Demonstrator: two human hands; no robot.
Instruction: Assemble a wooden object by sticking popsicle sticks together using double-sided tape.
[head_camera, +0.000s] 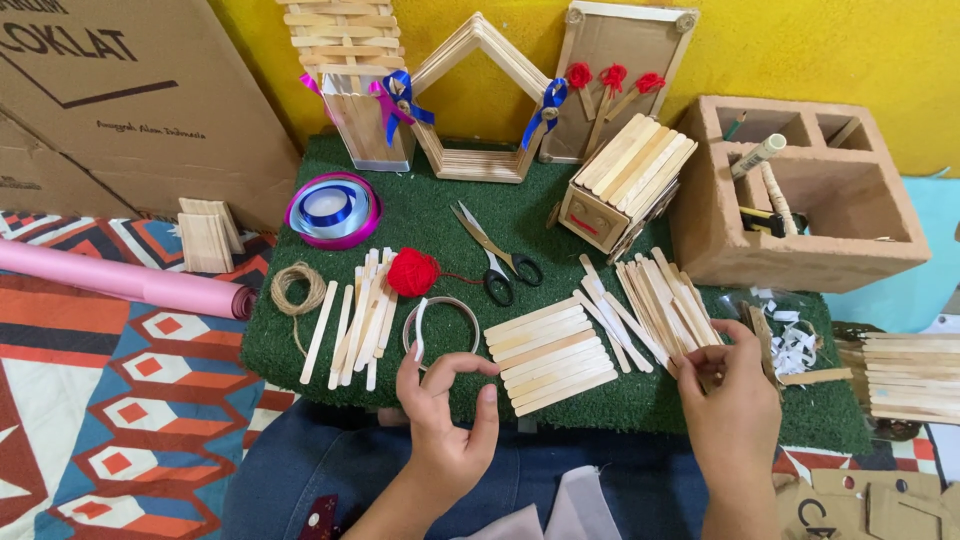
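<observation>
**Fig. 1. Hands at a craft-stick bench, head view**

Your left hand (447, 415) hovers at the near edge of the green turf mat (420, 215), fingers loosely curled, thumb and forefinger apart; it grips nothing, and sits just near of the white tape ring (441, 325). Your right hand (728, 390) is at the near end of a loose pile of craft sticks (660, 300), fingers bent down onto them; whether they're pinched or only touched can't be told. Btw. the hands lies a flat panel of joined sticks (550, 355). Far of it: scissors (495, 255), w/ a red yarn ball (413, 272) to their left. Further left: more loose sticks (360, 315), a twine coil (297, 288), a ribbon spool (332, 209). Far right: a compartmented clay-coloured box (800, 260).
</observation>
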